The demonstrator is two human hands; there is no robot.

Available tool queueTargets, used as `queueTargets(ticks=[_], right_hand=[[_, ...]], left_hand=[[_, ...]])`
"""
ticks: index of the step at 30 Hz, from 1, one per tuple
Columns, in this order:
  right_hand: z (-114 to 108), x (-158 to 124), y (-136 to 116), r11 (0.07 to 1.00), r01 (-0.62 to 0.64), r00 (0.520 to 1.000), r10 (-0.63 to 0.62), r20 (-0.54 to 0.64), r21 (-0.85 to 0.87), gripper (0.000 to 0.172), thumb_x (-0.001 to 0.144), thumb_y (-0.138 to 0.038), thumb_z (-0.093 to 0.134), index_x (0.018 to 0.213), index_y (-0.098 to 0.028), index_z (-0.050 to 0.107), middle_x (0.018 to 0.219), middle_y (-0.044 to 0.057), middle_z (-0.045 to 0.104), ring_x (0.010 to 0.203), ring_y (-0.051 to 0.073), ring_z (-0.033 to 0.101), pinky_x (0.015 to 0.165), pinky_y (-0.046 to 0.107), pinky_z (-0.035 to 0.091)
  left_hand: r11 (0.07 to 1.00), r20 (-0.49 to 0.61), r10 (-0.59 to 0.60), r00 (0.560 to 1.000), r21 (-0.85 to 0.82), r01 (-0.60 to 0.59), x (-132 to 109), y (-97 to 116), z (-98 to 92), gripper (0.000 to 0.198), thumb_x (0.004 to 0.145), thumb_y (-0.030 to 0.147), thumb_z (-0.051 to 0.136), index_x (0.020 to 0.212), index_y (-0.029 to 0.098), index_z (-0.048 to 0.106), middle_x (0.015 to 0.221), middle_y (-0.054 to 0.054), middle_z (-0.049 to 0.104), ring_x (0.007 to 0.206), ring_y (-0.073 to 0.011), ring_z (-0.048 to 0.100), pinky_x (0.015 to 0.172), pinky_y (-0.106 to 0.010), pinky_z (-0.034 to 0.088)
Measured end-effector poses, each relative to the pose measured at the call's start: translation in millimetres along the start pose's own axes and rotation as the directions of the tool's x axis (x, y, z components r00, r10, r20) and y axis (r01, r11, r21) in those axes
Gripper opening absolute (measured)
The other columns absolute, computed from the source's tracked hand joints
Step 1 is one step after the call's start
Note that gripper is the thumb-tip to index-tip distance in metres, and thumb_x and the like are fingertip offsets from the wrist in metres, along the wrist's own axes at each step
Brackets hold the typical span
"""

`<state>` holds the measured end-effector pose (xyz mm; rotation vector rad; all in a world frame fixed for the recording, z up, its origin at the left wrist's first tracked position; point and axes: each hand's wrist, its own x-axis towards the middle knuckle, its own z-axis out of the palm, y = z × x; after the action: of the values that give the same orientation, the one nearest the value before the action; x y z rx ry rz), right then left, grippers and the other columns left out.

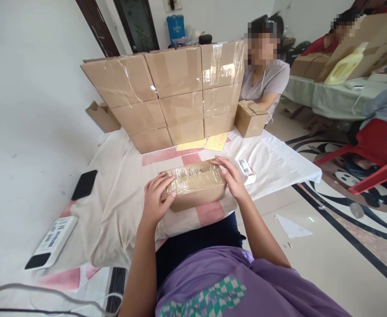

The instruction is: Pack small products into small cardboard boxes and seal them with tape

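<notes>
A small cardboard box (198,187) with clear tape across its top lies on the cloth-covered table (120,193) in front of me. My left hand (155,200) grips its left end, fingers curled over the top edge. My right hand (232,176) holds the right end, fingers laid along the top. Both hands are closed on the box.
A wall of several taped cardboard boxes (167,97) stands at the table's far side, with another small box (250,119) beside it in front of a seated person (266,81). A white tape dispenser (246,171), a black phone (84,185) and yellow sheets (209,143) lie nearby. A red chair (374,149) stands right.
</notes>
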<state>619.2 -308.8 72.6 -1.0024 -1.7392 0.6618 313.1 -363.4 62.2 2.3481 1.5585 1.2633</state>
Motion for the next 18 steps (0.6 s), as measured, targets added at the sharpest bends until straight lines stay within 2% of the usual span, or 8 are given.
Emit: queueTargets(ticks=[2, 3, 5, 7, 10, 12, 16, 18], right_hand=[[-10, -9, 8, 0.996, -0.066, 0.986, 0.055, -0.157, -0.067, 0.050, 0.101, -0.046, 0.037, 0.142, -0.024, 0.053, 0.145, 0.012, 0.062, 0.142, 0.027, 0.051, 0.120, 0.048, 0.038], [-18, -14, 15, 0.987, -0.118, 0.964, 0.086, -0.250, -0.113, 0.049, 0.101, -0.046, 0.037, 0.140, -0.023, 0.054, 0.146, 0.013, 0.061, 0.142, 0.028, 0.051, 0.119, 0.049, 0.039], [-35, -22, 32, 0.949, -0.245, 0.901, 0.147, -0.408, -0.200, 0.048, 0.097, -0.046, 0.045, 0.136, -0.020, 0.057, 0.146, 0.015, 0.059, 0.141, 0.030, 0.051, 0.117, 0.050, 0.041], [-53, -27, 50, 0.893, -0.387, 0.846, 0.245, -0.474, -0.228, 0.054, 0.090, -0.047, 0.053, 0.135, -0.017, 0.058, 0.144, 0.019, 0.059, 0.137, 0.034, 0.053, 0.114, 0.052, 0.043], [-69, -31, 71, 0.809, -0.560, 0.792, 0.460, -0.403, -0.178, 0.067, 0.083, -0.047, 0.060, 0.140, -0.014, 0.052, 0.141, 0.021, 0.062, 0.127, 0.035, 0.061, 0.106, 0.051, 0.050], [-70, -32, 76, 0.768, -0.614, 0.773, 0.537, -0.338, -0.183, 0.072, 0.083, -0.049, 0.061, 0.145, -0.014, 0.048, 0.139, 0.021, 0.063, 0.125, 0.033, 0.062, 0.105, 0.049, 0.050], [-64, -31, 73, 0.712, -0.589, 0.808, 0.515, -0.286, -0.383, 0.075, 0.081, -0.048, 0.064, 0.147, -0.015, 0.048, 0.141, 0.021, 0.062, 0.130, 0.036, 0.058, 0.110, 0.052, 0.045], [-61, -31, 70, 0.707, -0.565, 0.825, 0.489, -0.283, -0.425, 0.072, 0.082, -0.046, 0.063, 0.145, -0.014, 0.051, 0.140, 0.020, 0.063, 0.128, 0.036, 0.059, 0.109, 0.051, 0.046]], left_hand=[[0.997, -0.066, 0.050, 0.997, 0.066, -0.046, -4, 2, 1.7, 0.038, 0.093, 0.044, 0.065, 0.128, 0.029, 0.071, 0.140, -0.009, 0.065, 0.138, -0.0337, 0.053, 0.116, -0.052, 0.032], [0.994, -0.086, 0.072, 0.994, 0.092, -0.064, -5, 3, 2.8, 0.037, 0.091, 0.045, 0.069, 0.124, 0.030, 0.073, 0.141, -0.008, 0.064, 0.137, -0.0346, 0.053, 0.116, -0.052, 0.032], [0.990, -0.095, 0.091, 0.991, 0.119, -0.079, -6, 3, 4.7, 0.033, 0.088, 0.046, 0.075, 0.117, 0.031, 0.076, 0.141, -0.007, 0.065, 0.136, -0.0359, 0.053, 0.114, -0.052, 0.032], [0.989, -0.085, 0.095, 0.992, 0.125, -0.084, -6, 2, 6.0, 0.031, 0.087, 0.047, 0.077, 0.114, 0.031, 0.077, 0.138, -0.006, 0.068, 0.134, -0.0356, 0.055, 0.114, -0.052, 0.032], [0.984, -0.085, 0.130, 0.988, 0.130, -0.119, -5, 0, 7.3, 0.031, 0.088, 0.046, 0.076, 0.114, 0.031, 0.076, 0.135, -0.005, 0.071, 0.132, -0.0350, 0.057, 0.113, -0.052, 0.033], [0.981, -0.105, 0.153, 0.983, 0.132, -0.139, -5, -1, 8.3, 0.033, 0.089, 0.044, 0.076, 0.119, 0.031, 0.074, 0.135, -0.006, 0.071, 0.131, -0.0349, 0.058, 0.112, -0.052, 0.034], [0.973, -0.214, 0.184, 0.959, 0.176, -0.147, -11, 11, 12.3, 0.034, 0.086, 0.036, 0.078, 0.119, 0.030, 0.074, 0.131, -0.007, 0.072, 0.129, -0.0355, 0.058, 0.110, -0.055, 0.038], [0.961, -0.326, 0.243, 0.914, 0.208, -0.182, -16, 25, 16.7, 0.031, 0.082, 0.029, 0.079, 0.113, 0.030, 0.074, 0.126, -0.008, 0.072, 0.123, -0.0350, 0.059, 0.105, -0.054, 0.044]])
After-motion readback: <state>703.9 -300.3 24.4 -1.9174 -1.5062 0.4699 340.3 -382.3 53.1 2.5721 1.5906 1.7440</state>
